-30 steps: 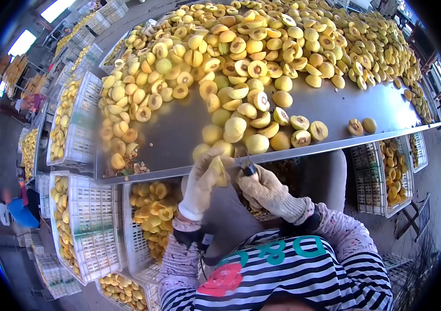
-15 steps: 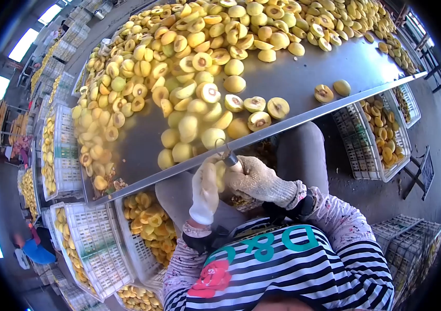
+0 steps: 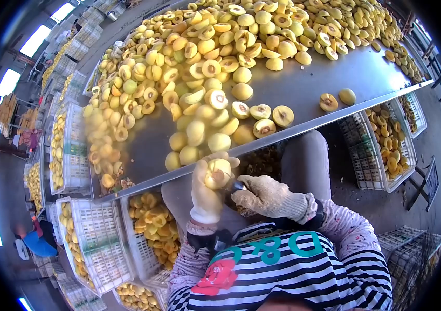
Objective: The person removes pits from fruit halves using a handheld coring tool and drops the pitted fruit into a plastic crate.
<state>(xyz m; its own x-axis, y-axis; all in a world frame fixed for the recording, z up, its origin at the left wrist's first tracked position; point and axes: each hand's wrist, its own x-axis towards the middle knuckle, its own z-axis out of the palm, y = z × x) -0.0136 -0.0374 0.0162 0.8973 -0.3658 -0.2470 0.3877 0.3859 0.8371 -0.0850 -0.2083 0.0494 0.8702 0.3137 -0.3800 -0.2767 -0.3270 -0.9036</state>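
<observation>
My left hand (image 3: 203, 201), in a whitish glove, is closed around a yellow peach half (image 3: 217, 173) just in front of the table's edge. The fruit's rounded shape faces up towards me, and the fingers curl behind it. In its knitted glove, my right hand (image 3: 268, 196) grips a pitting tool (image 3: 239, 185), whose dark metal collar sticks out beside the fruit. The tool's tip is hard to make out against the peach. Both hands are above my lap. Several peach halves (image 3: 263, 128) lie cut side up along the near edge of the metal table (image 3: 303, 93).
A large heap of peach halves (image 3: 210, 41) covers the table's far side. Crates of fruit stand on the left (image 3: 96, 243) and on the right (image 3: 358, 150). Another person (image 3: 39, 242) is at far left. A folding stool (image 3: 429, 182) stands at right.
My left hand has turned and raised the peach half into plain view. The tool, with its metal loop upright before, has tipped down beside the fruit. My view has shifted slightly.
</observation>
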